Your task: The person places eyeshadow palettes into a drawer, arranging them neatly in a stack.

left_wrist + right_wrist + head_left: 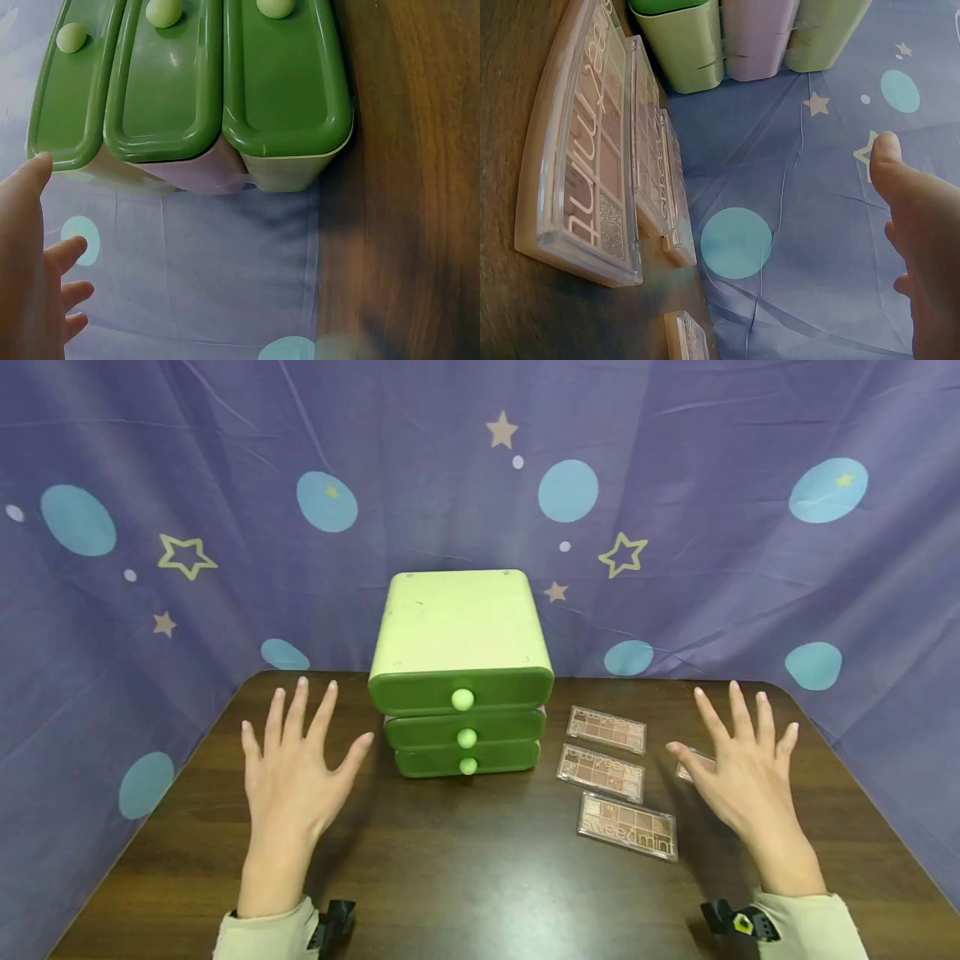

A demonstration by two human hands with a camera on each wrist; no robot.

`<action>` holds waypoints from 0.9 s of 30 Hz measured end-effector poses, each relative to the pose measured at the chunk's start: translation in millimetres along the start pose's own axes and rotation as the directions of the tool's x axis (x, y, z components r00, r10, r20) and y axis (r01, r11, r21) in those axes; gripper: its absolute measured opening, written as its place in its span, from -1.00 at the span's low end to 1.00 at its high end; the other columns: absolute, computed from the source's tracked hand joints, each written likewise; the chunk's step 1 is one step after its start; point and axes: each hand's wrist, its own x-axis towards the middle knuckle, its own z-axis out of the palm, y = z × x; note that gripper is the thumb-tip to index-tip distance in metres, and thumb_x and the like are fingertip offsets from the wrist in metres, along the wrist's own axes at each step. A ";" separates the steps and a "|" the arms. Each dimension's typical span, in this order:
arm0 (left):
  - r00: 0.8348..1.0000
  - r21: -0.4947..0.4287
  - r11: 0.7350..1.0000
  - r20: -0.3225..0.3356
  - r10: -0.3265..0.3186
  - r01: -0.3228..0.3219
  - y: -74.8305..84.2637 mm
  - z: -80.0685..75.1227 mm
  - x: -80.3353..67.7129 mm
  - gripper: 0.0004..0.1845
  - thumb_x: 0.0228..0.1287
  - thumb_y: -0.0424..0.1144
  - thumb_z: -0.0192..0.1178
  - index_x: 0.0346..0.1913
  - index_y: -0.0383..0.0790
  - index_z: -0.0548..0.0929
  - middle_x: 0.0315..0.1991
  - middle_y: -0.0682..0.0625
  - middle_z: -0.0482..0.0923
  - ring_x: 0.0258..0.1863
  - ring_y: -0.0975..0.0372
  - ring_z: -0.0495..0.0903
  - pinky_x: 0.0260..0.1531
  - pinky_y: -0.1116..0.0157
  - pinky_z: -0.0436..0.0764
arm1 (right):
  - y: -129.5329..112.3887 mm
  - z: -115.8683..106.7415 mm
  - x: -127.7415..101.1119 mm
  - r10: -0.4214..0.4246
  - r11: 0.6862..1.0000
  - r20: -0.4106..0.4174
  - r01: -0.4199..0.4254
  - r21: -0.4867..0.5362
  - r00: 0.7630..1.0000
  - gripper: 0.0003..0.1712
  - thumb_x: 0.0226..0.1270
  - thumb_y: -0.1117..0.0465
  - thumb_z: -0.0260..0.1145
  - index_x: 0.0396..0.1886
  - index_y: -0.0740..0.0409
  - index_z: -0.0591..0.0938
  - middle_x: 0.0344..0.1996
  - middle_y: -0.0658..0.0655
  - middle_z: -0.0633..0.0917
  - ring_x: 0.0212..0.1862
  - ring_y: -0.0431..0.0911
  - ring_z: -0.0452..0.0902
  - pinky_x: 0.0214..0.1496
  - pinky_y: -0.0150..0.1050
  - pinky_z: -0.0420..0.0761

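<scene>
My left hand hovers over the left part of the table with fingers spread, holding nothing. Just right of it stands a three-tier green drawer box, its drawers closed, each with a round pale knob. My right hand is spread likewise over the right side and grips nothing. Partly hidden under its thumb lies a small eyeshadow palette. Left of that hand, three more clear-lidded eyeshadow palettes form a column: a far one, a middle one and a near one lettered "sweet mint".
The dark wooden table reaches back to a purple curtain with stars and blue ovals, which hangs right behind the drawer box. Black straps with small devices sit at both wrists over pale sleeves.
</scene>
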 end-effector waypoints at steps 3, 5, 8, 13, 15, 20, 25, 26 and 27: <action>1.000 -0.022 1.000 -0.003 0.005 -0.005 -0.1 -1.5 -0.8 -0.18 0.39 0.30 -0.03 0.59 0.09 0.05 0.58 -0.14 -0.09 0.55 -0.03 -0.26 0.36 -0.27 -0.32 | -0.5 -0.3 0.0 0.004 1.000 0.004 -0.004 0.005 1.000 -0.08 0.42 -0.33 0.05 0.62 -0.17 -0.03 0.57 0.28 -0.18 0.52 0.24 -0.56 0.30 0.39 -0.59; 1.000 -0.039 0.999 -0.008 0.009 -0.010 -1.0 -2.8 -0.7 -0.20 0.41 0.28 -0.04 0.59 0.08 0.05 0.58 -0.14 -0.10 0.55 -0.03 -0.26 0.36 -0.27 -0.30 | -1.6 0.3 0.6 0.007 1.000 0.008 -0.007 0.012 1.000 -0.08 0.42 -0.33 0.05 0.62 -0.17 -0.03 0.57 0.28 -0.18 0.53 0.23 -0.56 0.30 0.40 -0.59; 1.000 -0.080 0.997 -0.017 0.014 -0.015 -1.3 -4.9 0.0 -0.23 0.44 0.26 -0.07 0.59 0.08 0.04 0.58 -0.12 -0.10 0.55 -0.03 -0.24 0.37 -0.26 -0.26 | -3.9 2.0 1.8 0.008 1.000 0.011 -0.008 0.025 1.000 -0.09 0.42 -0.33 0.06 0.62 -0.16 -0.01 0.57 0.28 -0.18 0.53 0.23 -0.55 0.31 0.39 -0.59; 1.000 -0.219 0.975 -0.017 0.023 -0.026 5.0 -6.5 5.7 -0.29 0.47 0.22 -0.09 0.58 0.13 0.07 0.58 -0.05 -0.06 0.54 -0.01 -0.15 0.38 -0.23 -0.13 | -6.1 1.0 1.0 0.010 0.999 0.003 -0.010 0.031 1.000 -0.10 0.41 -0.33 0.07 0.61 -0.13 0.04 0.57 0.28 -0.13 0.53 0.25 -0.47 0.33 0.38 -0.55; 1.000 -0.296 0.955 -0.002 0.016 -0.016 9.1 -6.9 11.0 -0.32 0.48 0.20 -0.10 0.58 0.18 0.08 0.58 -0.01 -0.03 0.54 0.01 -0.11 0.34 -0.28 -0.04 | -6.0 -0.9 0.1 0.012 1.000 -0.004 -0.012 0.027 1.000 -0.10 0.42 -0.33 0.06 0.61 -0.12 0.05 0.56 0.30 -0.10 0.54 0.26 -0.43 0.34 0.38 -0.52; 0.999 -0.530 0.847 0.049 0.001 0.025 16.3 -6.4 27.9 -0.42 0.53 0.13 -0.13 0.54 0.23 0.16 0.55 0.08 0.05 0.51 0.00 0.00 0.21 -0.42 0.02 | -4.6 -4.5 -1.0 0.012 0.999 -0.008 -0.012 0.031 1.000 -0.11 0.42 -0.32 0.05 0.60 -0.09 0.08 0.56 0.31 -0.07 0.54 0.27 -0.40 0.35 0.39 -0.51; 0.998 -0.719 0.695 0.041 0.041 0.001 16.4 -1.2 44.5 -0.46 0.56 0.02 -0.10 0.51 0.07 0.27 0.51 0.03 0.16 0.49 0.07 0.07 0.40 -0.12 0.02 | -5.6 -4.9 -0.9 0.003 0.999 -0.023 -0.002 0.044 1.000 -0.12 0.42 -0.31 0.08 0.60 -0.10 0.08 0.54 0.32 0.00 0.54 0.26 -0.35 0.36 0.38 -0.47; 0.998 -0.741 0.671 0.035 0.049 -0.007 16.5 -0.1 47.5 -0.47 0.56 0.00 -0.10 0.51 0.04 0.28 0.50 0.03 0.18 0.49 0.09 0.08 0.41 -0.06 0.02 | -5.8 -4.9 -0.8 0.000 0.999 -0.027 0.001 0.047 1.000 -0.12 0.42 -0.31 0.08 0.60 -0.11 0.09 0.54 0.32 0.01 0.54 0.25 -0.33 0.37 0.38 -0.46; 0.998 -0.758 0.652 0.032 0.054 -0.011 17.0 0.6 50.4 -0.47 0.55 0.00 -0.09 0.50 0.03 0.29 0.50 0.04 0.19 0.48 0.11 0.08 0.42 -0.03 0.02 | -6.2 -5.0 -0.7 -0.004 0.999 -0.032 0.006 0.052 0.999 -0.12 0.41 -0.31 0.09 0.60 -0.11 0.09 0.53 0.32 0.03 0.54 0.25 -0.32 0.38 0.37 -0.44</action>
